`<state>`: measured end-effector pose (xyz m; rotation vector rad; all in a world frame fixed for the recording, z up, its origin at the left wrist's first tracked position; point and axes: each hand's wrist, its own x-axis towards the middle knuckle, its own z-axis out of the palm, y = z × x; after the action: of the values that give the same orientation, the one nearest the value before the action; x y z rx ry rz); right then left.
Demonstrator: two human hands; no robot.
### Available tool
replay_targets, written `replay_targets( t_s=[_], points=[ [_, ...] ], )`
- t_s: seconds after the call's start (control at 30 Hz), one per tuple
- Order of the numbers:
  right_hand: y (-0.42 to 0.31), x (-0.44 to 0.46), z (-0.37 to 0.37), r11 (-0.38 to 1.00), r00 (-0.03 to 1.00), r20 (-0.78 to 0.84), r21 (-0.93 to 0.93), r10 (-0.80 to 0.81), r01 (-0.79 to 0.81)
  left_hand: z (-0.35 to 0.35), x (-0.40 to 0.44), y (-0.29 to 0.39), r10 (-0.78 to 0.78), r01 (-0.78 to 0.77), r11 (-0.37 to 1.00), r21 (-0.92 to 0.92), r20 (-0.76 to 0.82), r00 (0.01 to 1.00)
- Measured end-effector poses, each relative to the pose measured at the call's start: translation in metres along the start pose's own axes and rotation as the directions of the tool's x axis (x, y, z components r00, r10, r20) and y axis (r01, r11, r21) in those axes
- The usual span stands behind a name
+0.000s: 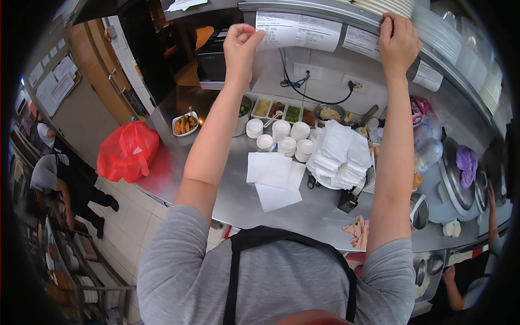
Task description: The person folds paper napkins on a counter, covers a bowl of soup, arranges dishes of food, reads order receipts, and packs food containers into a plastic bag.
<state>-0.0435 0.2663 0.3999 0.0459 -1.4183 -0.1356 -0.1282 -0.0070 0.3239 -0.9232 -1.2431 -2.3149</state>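
Head camera: steel counter (234, 201) below, shelf rail (303, 7) above its far side. Paper napkins (337, 151) stand stacked right of centre, presumably for ready reach. Long printed slip (303, 32) hangs from the rail, apparently for easy reading. Hands apart: left hand (242, 50) pinches the slip's left end, seemingly steadying it; right hand (400, 46) has fingertips at the rail, grip indeterminable.

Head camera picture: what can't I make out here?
All in the head view:
Printed slips: print too small to read.
Right hand: palm hidden by the back of the hand.
Red bag: contents hidden by plastic.
Metal pot: partly hidden by the left arm.
White stack: cut off by the top edge.
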Motion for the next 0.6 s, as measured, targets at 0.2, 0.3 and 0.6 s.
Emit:
replay_targets(
  t_s=[0.2,0.3,0.6],
  points=[
    [0.002,0.001,-0.003,0.999,0.999,0.053,0.036,0.011,-0.013,-0.024,0.0,-0.009,0.238,-0.3,0.779,0.551,0.184,0.954],
    [0.0,0.002,-0.005,1.0,0.999,0.039,0.011,-0.017,0.017,-0.036,-0.004,0.016,0.538,-0.621,0.467,0.63,0.354,0.765],
    [-0.001,0.0,0.004,1.0,0.999,-0.051,-0.025,-0.002,0.0,-0.065,0.184,0.147,0.63,-0.585,0.728,0.356,-0.01,0.777]
  ],
)
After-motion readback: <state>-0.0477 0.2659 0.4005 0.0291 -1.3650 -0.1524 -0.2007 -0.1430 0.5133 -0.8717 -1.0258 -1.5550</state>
